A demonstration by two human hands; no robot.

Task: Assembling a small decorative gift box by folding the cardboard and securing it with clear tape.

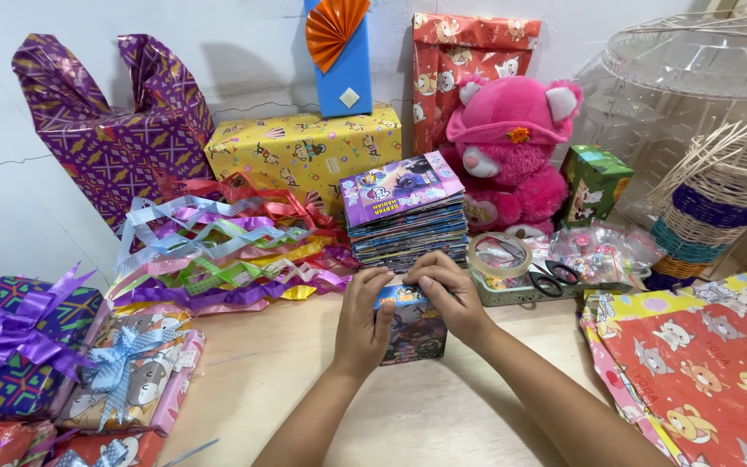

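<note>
Here, left hand and right hand close their grip on a small dark-wrapped box on the bench, pressing its top fold, apparently untaped; tape roll waits just beside.

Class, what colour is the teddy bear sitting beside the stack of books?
The teddy bear is bright pink; the head view shows it.

We see a small dark wrapped box standing upright on the wooden table, centre, just near of the booklet stack.
</note>
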